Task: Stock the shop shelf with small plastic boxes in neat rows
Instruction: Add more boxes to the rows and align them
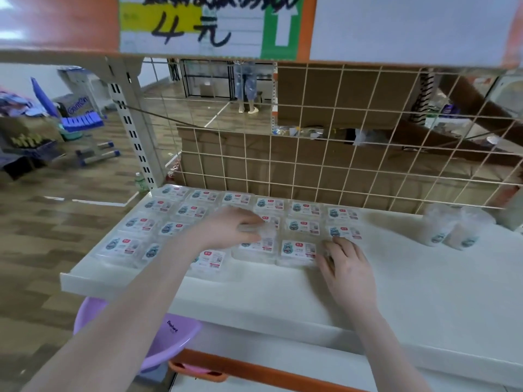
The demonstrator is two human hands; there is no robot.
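Note:
Several small clear plastic boxes with white, blue and red labels lie in rows on the left half of the white shelf. My left hand reaches over the rows, fingers curled round a clear box in the third column. My right hand lies flat at the right end of the front row, its fingertips touching the side of a front-row box. Part of the front row is hidden under my left forearm.
Two clear bags of more boxes stand at the shelf's back right. A wire grid backs the shelf, with cardboard behind it. A price sign hangs above. A purple basin sits below the shelf's front left. A person stands far behind the grid.

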